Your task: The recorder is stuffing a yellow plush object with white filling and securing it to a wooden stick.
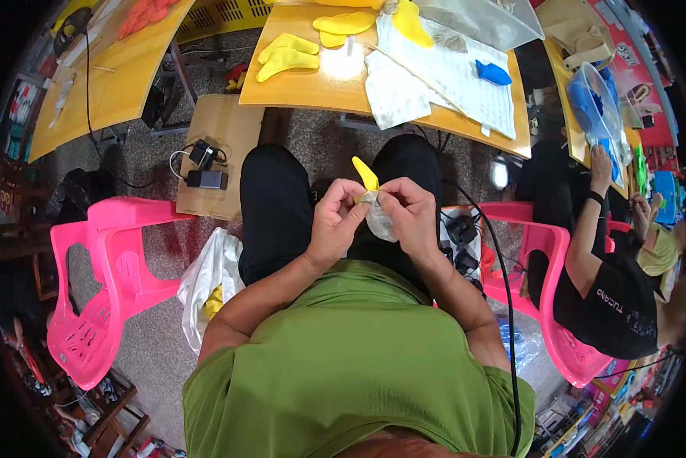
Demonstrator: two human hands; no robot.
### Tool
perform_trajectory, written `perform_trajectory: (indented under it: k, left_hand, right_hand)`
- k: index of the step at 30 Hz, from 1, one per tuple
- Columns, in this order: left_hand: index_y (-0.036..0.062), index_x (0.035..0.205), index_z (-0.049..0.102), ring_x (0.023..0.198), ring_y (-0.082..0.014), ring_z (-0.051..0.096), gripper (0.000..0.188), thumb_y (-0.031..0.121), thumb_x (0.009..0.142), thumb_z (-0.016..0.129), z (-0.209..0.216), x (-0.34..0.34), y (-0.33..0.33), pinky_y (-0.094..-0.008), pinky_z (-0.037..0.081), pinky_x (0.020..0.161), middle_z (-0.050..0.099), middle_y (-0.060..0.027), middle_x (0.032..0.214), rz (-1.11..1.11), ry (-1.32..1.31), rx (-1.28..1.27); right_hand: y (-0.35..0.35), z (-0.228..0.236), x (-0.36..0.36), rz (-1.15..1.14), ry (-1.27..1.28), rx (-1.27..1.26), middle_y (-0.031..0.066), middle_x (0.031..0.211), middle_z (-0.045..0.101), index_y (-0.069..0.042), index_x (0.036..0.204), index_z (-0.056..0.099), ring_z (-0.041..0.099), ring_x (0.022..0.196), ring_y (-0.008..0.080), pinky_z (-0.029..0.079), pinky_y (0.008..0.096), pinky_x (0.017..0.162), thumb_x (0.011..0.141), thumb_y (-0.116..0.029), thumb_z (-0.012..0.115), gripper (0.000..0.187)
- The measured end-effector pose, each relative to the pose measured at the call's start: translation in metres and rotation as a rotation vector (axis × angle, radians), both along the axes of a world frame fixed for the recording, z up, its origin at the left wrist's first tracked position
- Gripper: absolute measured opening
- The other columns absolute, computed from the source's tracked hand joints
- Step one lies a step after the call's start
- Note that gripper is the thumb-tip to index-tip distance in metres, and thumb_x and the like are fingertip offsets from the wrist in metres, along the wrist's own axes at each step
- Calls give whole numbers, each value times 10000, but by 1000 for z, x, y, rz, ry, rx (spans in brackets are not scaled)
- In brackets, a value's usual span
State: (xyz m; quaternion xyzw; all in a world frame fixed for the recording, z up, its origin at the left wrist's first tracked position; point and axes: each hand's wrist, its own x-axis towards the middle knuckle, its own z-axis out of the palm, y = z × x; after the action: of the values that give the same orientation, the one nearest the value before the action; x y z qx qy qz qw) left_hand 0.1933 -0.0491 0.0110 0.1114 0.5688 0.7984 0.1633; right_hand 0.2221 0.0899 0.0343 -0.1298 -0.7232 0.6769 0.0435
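Note:
Over my lap, my left hand (334,223) and my right hand (412,220) are close together, both closed with thumbs and fingertips pinching. Between them a narrow yellow cloth piece (365,174) points up and away from me. Below its base bulges a thin, greyish-white wad (382,224), stuffing or light cloth; I cannot tell which. My fingers hide where the two meet. On the table ahead lie stuffed-looking yellow cloth shapes (288,57), flat yellow pieces (344,24) and a small blue fish-shaped piece (493,72).
The wooden table (305,93) ahead holds white paper sheets (400,99), a thin stick (419,76) and a translucent bin (476,19). Pink chairs (118,267) flank me. A co-worker (610,298) sits at right. A black cable (503,290) hangs beside my right arm.

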Motion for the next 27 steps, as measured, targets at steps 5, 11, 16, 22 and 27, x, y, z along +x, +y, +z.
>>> perform_trajectory:
  k: [5,11,16,22,27]
  left_hand:
    - [34,921,504,718,-23,469,133,-30,832,581,3,1,3,-178,402,635,509,25,823,50,-19,-63]
    - [32,873,502,654,-28,470,131,-24,804,599,-1,1,5,-193,408,566,514,25,767,123,9,-181]
    - [26,822,503,608,-35,457,140,-18,754,618,2,-1,6,-207,396,523,511,13,703,155,47,-338]
    - [27,788,500,591,-38,450,141,-18,730,619,-1,1,4,-213,387,511,502,14,668,161,10,-375]
    - [30,776,489,562,-45,444,155,-26,710,617,-8,3,5,-223,373,489,486,9,631,184,-48,-338]
  right_hand:
    - [-7,-6,5,-48,74,133,33,707,569,16,819,574,525,647,83,430,242,573,809,-28,581,46]
    - [-10,1,9,-22,152,367,98,704,553,3,822,555,544,600,171,432,280,556,796,-13,564,32]
    - [-10,0,11,15,230,442,103,695,537,2,807,542,546,600,199,430,294,551,792,-10,568,33]
    - [-5,-5,13,113,221,361,63,709,520,13,801,545,506,622,130,408,251,574,792,22,561,20]
    - [4,-9,13,245,225,388,109,710,519,7,811,521,546,620,226,428,310,566,791,-12,561,49]
